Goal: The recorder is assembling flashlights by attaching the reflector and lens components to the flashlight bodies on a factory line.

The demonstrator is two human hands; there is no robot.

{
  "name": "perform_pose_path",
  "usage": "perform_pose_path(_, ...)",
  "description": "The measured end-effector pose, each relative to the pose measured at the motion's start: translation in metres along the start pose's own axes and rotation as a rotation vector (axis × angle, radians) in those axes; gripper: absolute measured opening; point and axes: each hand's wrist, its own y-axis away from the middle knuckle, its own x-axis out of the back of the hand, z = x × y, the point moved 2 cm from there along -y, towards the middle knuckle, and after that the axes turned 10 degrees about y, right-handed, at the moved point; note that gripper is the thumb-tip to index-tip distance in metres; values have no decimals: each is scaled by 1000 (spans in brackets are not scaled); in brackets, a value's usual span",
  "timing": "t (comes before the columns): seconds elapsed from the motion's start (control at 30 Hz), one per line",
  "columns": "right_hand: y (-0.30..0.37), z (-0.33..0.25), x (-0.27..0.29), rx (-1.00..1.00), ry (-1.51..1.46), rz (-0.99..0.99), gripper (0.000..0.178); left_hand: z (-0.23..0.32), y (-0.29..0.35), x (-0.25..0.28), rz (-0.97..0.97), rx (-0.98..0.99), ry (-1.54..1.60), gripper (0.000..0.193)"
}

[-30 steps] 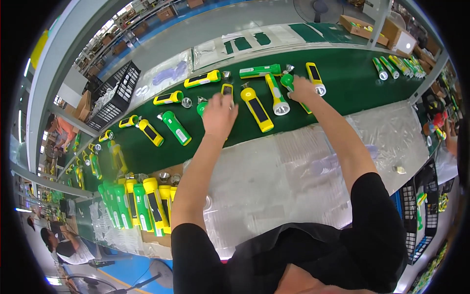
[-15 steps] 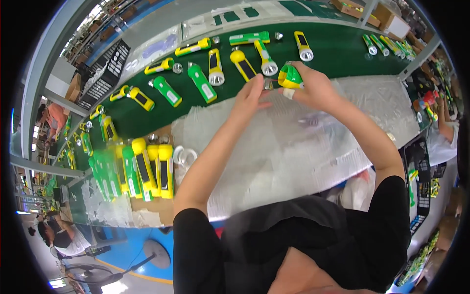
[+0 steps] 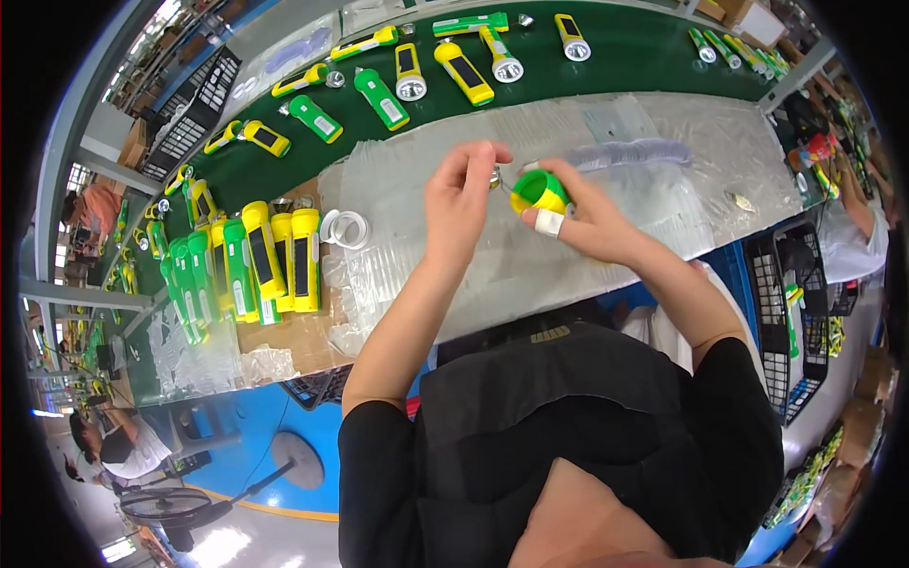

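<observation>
While a green-and-yellow flashlight body is held above the near tabletop, its hollow end facing up and toward the left, a small silver lamp head is pinched just beside it. The body is wrapped by the grip of the right hand; the lamp head is held in the narrow, fingertip grip of the left hand. Between the two, what looks like a thin lead is spanned. That lead could be strained or torn loose if the hands were drawn apart, and the lamp head could be dropped if the light pinch were to slip, since it is partly hidden by fingers.

The tabletop is covered with wrinkled clear sheeting, and by its far edge a green strip is strewn with flashlights. White rings are laid near a cardboard-backed row of flashlights. Beyond, a pedestal fan, a black crate and co-workers are seen.
</observation>
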Motion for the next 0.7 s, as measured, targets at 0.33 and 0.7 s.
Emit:
perform_pose_path(0.33,28,1,-24,-144,-746,-145,45,21,8,-35,-673,-576,-648,40)
perform_pose_path(0.7,49,39,17,-205,-911,206,57,-110,-43,-56,-436,-342,-914,56)
